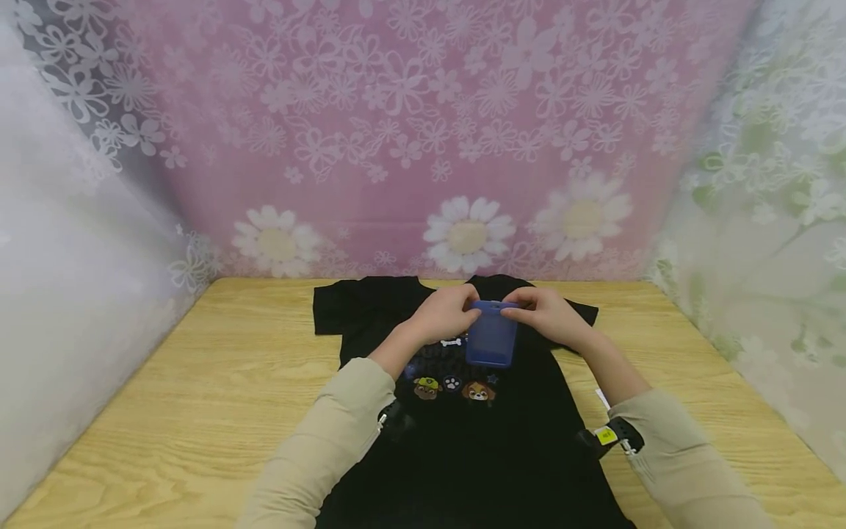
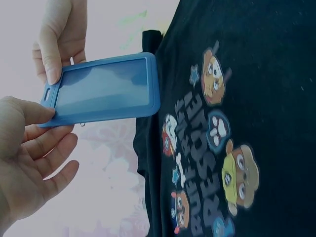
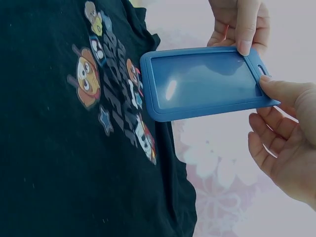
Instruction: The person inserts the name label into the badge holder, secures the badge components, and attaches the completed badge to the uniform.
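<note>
A blue badge holder (image 1: 492, 336) with a clear window and a slot at its top end is held up over a black T-shirt (image 1: 463, 455). My left hand (image 1: 446, 312) pinches one top corner between thumb and fingers. At the opposite top corner, my right hand (image 1: 545, 316) pinches it the same way. In the left wrist view the badge holder (image 2: 103, 89) shows both thumbs on its front face, near the slot. The right wrist view has the same badge holder (image 3: 207, 81) with glare on its window. Cartoon dog prints (image 2: 239, 175) and lettering decorate the shirt.
The T-shirt lies spread on a wooden table (image 1: 165, 411). A pink floral backdrop (image 1: 396, 147) stands behind, with pale sheets at the left (image 1: 66, 257) and right (image 1: 780, 257). A small white item (image 1: 602, 399) shows beside the right forearm.
</note>
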The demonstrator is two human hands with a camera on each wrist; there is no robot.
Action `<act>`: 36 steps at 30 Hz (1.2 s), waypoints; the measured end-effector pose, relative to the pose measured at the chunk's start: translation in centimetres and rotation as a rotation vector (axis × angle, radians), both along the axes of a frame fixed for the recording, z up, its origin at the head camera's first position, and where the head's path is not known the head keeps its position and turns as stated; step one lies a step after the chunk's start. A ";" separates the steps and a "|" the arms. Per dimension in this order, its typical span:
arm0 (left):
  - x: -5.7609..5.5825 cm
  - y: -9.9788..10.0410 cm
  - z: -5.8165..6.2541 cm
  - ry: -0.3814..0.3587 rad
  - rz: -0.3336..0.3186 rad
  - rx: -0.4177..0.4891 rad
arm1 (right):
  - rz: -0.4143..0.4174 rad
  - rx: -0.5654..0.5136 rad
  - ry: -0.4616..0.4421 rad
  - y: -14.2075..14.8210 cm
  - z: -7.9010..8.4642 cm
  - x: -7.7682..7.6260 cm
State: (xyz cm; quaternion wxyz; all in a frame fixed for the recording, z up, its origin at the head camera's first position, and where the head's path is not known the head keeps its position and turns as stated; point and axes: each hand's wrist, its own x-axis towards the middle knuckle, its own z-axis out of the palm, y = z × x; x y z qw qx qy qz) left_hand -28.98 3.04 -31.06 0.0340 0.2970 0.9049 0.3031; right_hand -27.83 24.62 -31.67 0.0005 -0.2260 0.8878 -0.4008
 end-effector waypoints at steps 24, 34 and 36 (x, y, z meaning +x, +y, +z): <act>0.3 -5.2 -0.4 -0.081 0.009 0.101 | 0.104 -0.028 0.062 -5.0 -0.5 -0.4; 0.2 -6.0 -0.8 -0.010 0.032 0.122 | 0.090 -0.020 0.054 -6.2 -0.6 -0.4; 0.2 -6.1 -0.8 -0.013 0.034 0.141 | 0.092 -0.015 0.059 -6.4 -0.6 -0.5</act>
